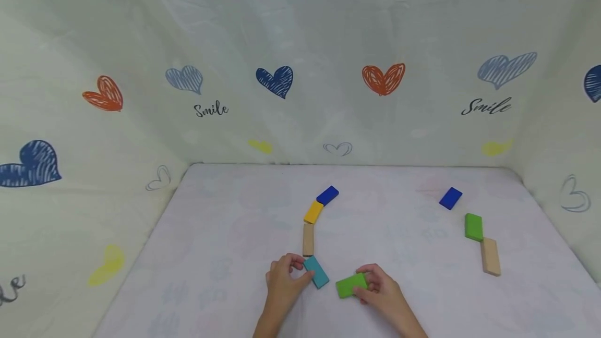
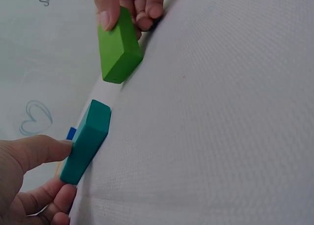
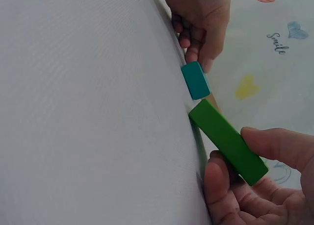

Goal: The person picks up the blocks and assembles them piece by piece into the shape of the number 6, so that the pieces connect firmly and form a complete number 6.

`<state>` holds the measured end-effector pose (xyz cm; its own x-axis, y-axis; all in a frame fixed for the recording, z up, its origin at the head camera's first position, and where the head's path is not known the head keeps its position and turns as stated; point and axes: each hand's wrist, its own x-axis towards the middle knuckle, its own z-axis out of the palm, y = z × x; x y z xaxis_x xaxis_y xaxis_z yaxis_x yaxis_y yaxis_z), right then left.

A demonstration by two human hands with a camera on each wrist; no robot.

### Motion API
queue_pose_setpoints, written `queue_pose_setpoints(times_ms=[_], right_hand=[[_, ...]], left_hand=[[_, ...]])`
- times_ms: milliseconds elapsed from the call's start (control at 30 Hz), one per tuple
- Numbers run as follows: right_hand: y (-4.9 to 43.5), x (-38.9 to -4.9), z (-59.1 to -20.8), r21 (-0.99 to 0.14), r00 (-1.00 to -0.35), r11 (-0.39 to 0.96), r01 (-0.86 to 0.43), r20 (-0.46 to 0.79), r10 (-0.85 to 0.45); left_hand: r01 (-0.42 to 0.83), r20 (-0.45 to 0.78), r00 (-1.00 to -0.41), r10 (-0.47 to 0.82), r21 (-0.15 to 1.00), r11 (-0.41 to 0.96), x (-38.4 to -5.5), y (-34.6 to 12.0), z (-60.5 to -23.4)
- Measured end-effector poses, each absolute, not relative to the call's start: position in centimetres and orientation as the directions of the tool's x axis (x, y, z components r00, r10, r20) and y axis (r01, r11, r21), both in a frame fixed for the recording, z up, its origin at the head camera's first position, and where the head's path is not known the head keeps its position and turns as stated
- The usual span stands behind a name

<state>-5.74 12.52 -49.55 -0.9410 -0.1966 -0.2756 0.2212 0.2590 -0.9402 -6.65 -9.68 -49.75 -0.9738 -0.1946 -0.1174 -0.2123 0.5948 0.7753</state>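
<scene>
A teal block (image 1: pixel 316 272) lies on the table at the near end of a curved row, its far end at a plain wooden block (image 1: pixel 308 240). My left hand (image 1: pixel 284 279) pinches it by its ends, between thumb and fingers. Just to the right, my right hand (image 1: pixel 384 293) holds a light green block (image 1: pixel 347 286) between thumb and fingers. In the right wrist view that green block (image 3: pixel 228 141) is tilted, with a shadow beneath it. A gap separates it from the teal block. Beyond the wooden block, the row continues with a yellow block (image 1: pixel 313 212) and a blue block (image 1: pixel 327 195).
On the table's right side, a second blue block (image 1: pixel 451 198) lies apart from another green block (image 1: pixel 474 227), which touches a wooden block (image 1: pixel 490 257) at a corner. A pale cloth with printed hearts (image 1: pixel 274 81) hangs behind and beside the white table (image 1: pixel 225 197).
</scene>
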Motion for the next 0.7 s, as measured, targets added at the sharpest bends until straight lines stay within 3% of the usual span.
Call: queue_pose_setpoints(times_ms=[300,500,700], right_hand=[[11.3,-5.6,-49.3,-0.888,-0.967,0.421,0.183,-0.24,-0.087],[10.6,-5.5,-49.3,-0.856,-0.981,0.508,0.096,-0.168,-0.097],[10.3,-5.5,-49.3,-0.844,-0.98,0.527,0.1,-0.174,-0.093]], left_hand=[[-0.207,-0.116,-0.976,-0.187,0.766,0.608,-6.6,-9.7,-49.8],[-0.206,-0.119,-0.976,-0.181,0.765,0.61,-6.6,-9.7,-49.7],[-0.213,-0.127,-0.975,-0.182,0.763,0.611,-6.7,-9.8,-49.7]])
